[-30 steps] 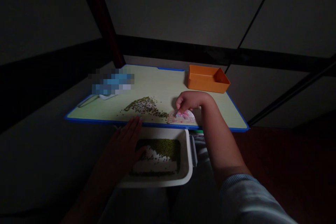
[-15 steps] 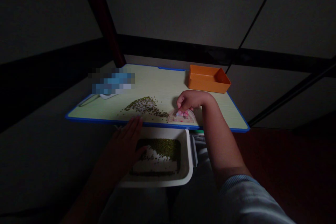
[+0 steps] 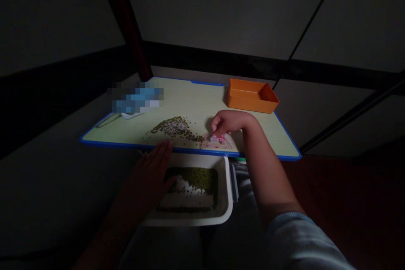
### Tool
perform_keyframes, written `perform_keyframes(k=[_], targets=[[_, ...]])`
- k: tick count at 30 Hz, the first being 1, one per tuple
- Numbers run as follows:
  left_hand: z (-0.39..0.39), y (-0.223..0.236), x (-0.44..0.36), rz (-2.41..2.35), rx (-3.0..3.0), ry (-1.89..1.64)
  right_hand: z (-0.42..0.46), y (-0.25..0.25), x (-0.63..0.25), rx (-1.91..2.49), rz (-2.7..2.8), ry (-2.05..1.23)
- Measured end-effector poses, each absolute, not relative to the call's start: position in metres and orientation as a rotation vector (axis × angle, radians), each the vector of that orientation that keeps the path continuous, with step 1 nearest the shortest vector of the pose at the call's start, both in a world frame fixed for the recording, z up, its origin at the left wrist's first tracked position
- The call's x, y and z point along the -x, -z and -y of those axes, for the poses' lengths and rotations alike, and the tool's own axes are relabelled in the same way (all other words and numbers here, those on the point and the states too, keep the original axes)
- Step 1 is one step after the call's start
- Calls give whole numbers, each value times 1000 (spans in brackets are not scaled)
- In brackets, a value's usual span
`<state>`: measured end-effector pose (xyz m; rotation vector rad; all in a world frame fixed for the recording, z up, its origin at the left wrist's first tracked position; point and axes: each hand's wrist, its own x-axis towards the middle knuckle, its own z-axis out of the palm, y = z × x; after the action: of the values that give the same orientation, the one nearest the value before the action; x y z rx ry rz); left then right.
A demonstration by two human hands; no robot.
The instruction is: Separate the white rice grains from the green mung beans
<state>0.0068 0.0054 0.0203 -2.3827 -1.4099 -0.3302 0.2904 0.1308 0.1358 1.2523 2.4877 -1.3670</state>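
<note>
My right hand [image 3: 230, 121] is closed on a clear half-round protractor [image 3: 221, 142] with a pink pattern, held by its upper part. The protractor lies low over the pale board [image 3: 202, 99], its left end touching the edge of the scattered small green beans [image 3: 172, 126]. My left hand [image 3: 150, 177] is dim but shows its fingers stretched out, their tips at the board's blue front edge. It reaches over the left side of a white tub [image 3: 226, 215], which sits below that edge. More green beans [image 3: 199, 177] lie inside the tub.
At the board's back right stands an orange box [image 3: 249, 103]. On the left, a pixelated blue thing [image 3: 136, 99] rests with a white edge and a strap beside it. Dark panelled walls [image 3: 205, 17] rise behind the board.
My right hand has slid the protractor slightly left, against the edge of the scattered beans. My left hand stays in about the same place.
</note>
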Motion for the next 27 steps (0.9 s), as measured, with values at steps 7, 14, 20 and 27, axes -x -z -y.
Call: perform_keyframes(k=[7, 14, 20, 27], targets=[[-4, -20, -7, 1385, 2370, 361, -132, -134, -290, -1200, -2507, 1397], [-5, -21, -7, 1352, 2354, 370, -130, -136, -290, -1237, -2517, 1361], [-7, -18, -5, 1344, 2366, 384, -129, -138, -291, -1390, -2445, 1305], [-7, -18, -5, 1385, 2384, 376, -132, -142, -314, -1544, -2493, 1385]])
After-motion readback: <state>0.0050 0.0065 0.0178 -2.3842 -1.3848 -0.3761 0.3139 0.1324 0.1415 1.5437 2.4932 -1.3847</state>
